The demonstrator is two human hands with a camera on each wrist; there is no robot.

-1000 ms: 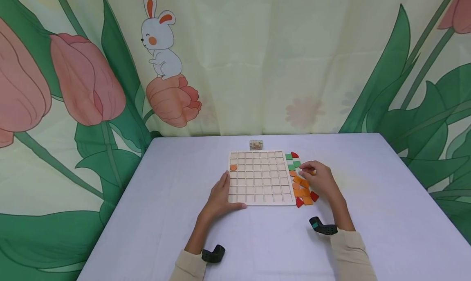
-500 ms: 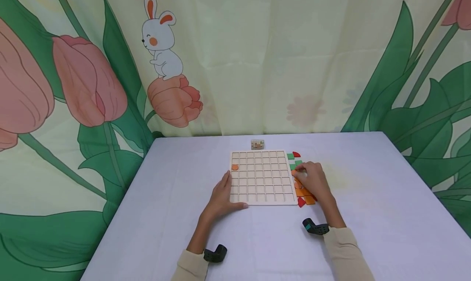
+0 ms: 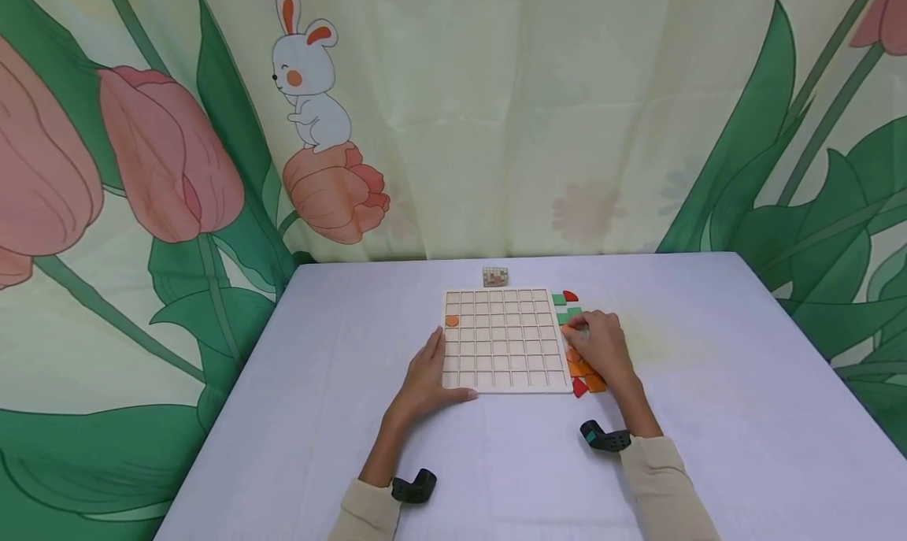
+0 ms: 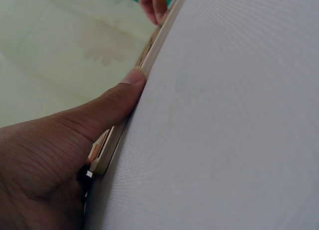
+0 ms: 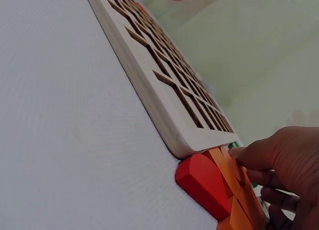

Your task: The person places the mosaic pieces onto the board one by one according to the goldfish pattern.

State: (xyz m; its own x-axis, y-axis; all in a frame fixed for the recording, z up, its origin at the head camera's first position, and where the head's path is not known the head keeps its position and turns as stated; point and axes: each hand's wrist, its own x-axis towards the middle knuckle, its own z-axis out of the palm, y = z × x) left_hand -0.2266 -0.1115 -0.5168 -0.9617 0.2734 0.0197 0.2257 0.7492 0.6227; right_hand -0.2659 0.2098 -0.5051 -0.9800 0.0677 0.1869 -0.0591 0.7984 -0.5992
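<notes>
A pale wooden grid board (image 3: 506,342) lies on the table, with a round orange tile (image 3: 452,320) in a left-column cell. My left hand (image 3: 423,383) rests at its near left corner. The fingers lie straight along the left side and the thumb (image 4: 117,103) presses the front edge. At the board's right edge my right hand (image 3: 601,344) pinches an orange tile (image 3: 564,331) between thumb and fingertips, mostly covered by them. Below it lie more orange tiles (image 3: 597,384) and a red wedge-shaped tile (image 5: 202,182). Green tiles (image 3: 560,299) sit just beyond the hand.
Behind the board stands a small patterned box (image 3: 495,277). A red quarter-round tile (image 3: 571,296) lies at the far end of the tile row. The white-clothed table (image 3: 340,328) ends at a printed curtain (image 3: 496,131) with tulips and a rabbit.
My right hand has moved left and slightly down, closer to the board's right edge, its fingertips now over the orange tiles. The left hand keeps its place at the corner.
</notes>
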